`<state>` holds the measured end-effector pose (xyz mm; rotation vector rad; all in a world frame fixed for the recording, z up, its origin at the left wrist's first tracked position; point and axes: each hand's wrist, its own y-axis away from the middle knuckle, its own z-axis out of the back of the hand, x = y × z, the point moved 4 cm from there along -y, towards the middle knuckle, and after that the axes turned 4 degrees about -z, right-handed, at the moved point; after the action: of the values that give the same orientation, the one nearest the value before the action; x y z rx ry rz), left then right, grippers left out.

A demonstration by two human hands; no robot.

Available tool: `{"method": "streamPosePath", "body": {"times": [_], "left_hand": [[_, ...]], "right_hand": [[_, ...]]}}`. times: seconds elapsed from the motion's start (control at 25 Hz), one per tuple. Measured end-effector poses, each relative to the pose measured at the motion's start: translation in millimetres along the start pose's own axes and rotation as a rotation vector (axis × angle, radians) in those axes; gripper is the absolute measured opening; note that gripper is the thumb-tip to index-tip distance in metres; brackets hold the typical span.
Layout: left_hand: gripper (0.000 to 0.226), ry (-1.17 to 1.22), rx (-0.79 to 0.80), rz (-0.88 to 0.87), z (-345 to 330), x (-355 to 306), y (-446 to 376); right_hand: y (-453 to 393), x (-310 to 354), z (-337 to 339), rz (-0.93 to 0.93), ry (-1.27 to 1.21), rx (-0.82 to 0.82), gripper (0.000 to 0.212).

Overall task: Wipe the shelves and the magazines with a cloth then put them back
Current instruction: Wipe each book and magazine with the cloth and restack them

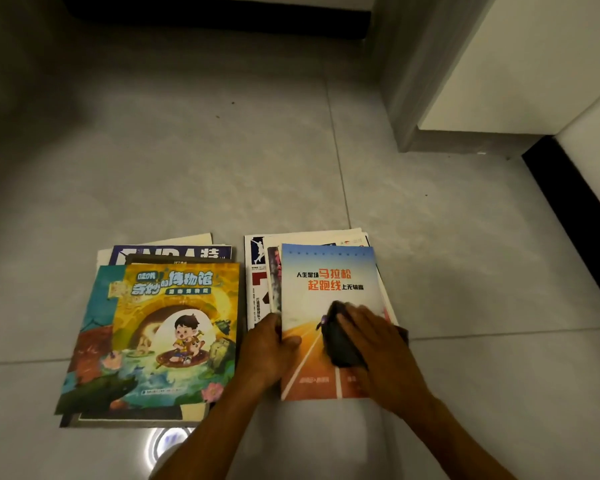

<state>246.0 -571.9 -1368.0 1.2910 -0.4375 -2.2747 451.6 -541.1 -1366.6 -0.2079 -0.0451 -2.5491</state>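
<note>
**Magazines wiped on the floor**

Floor (222, 150) of pale grey tiles takes up nearly everything, with a white cabinet (520, 64) rising at the far right. Two stacks of magazines lie on the tiles, side by side. The left stack (160, 327) is topped by a yellow-and-teal cartoon cover showing a child in a small boat. The right stack (312, 271) is topped by a blue-and-orange magazine (329, 296) with a running track on it. The right hand (371, 341) lies across that cover, fingers spread fairly flat, pressing a dark cloth (340, 344) onto it. The left hand (271, 348) grips the same magazine's left edge, thumb on top of the cover and fingers curled under. A round glare of light (167, 441) shines off the tile nearest me.
</note>
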Motion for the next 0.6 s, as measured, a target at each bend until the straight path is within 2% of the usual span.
{"method": "streamPosePath", "body": {"times": [0.08, 0.12, 0.16, 0.2, 0.28, 0.36, 0.4, 0.44, 0.52, 0.56, 0.6], "left_hand": [[0.012, 0.038, -0.008, 0.042, 0.5, 4.4, -3.4], [0.01, 0.04, -0.01, 0.046, 0.8, 5.2, -4.6], [0.011, 0.043, -0.011, 0.044, 0.8, 5.2, -5.6], [0.012, 0.052, -0.009, 0.042, 1.4, 5.4, -6.0], [0.012, 0.076, 0.014, 0.042, 1.6, 7.8, -7.2], [0.014, 0.122, 0.062, 0.05, 1.4, 11.5, -7.5], [0.016, 0.138, 0.089, 0.054, 1.5, 13.0, -7.4], [0.018, 0.141, 0.112, 0.06, 2.2, 14.0, -7.2], [0.018, 0.129, 0.138, 0.079, 4.5, 14.3, -8.6], [0.019, 0.129, 0.146, 0.087, 4.4, 13.9, -9.6], [0.019, 0.134, 0.147, 0.09, 3.9, 13.5, -10.3]], "right_hand": [[-7.8, -18.8, -2.0, -0.446, -0.161, -0.066, 0.068], [-10.1, -7.5, -10.8, -0.558, -0.193, -0.043, 0.073], [-11.2, 12.8, -22.2, -0.57, -0.178, -0.002, 0.081], [-9.3, 37.2, -32.5, -0.483, -0.14, 0.018, 0.089], [2.6, 66.5, -35.5, -0.165, -0.09, 0.025, 0.096], [14.3, 50.1, -21.6, 0.106, 0.03, -0.08, 0.081], [16.2, 35.1, -17.3, 0.162, 0.07, -0.109, 0.068], [15.6, 20.2, -10.7, 0.117, 0.034, -0.117, 0.059], [8.1, 1.5, -11.1, -0.225, -0.053, -0.111, 0.062], [7.0, 10.2, -19.1, -0.35, -0.066, -0.073, 0.066], [9.1, 28.9, -28.5, -0.377, -0.057, -0.099, 0.066]]}}
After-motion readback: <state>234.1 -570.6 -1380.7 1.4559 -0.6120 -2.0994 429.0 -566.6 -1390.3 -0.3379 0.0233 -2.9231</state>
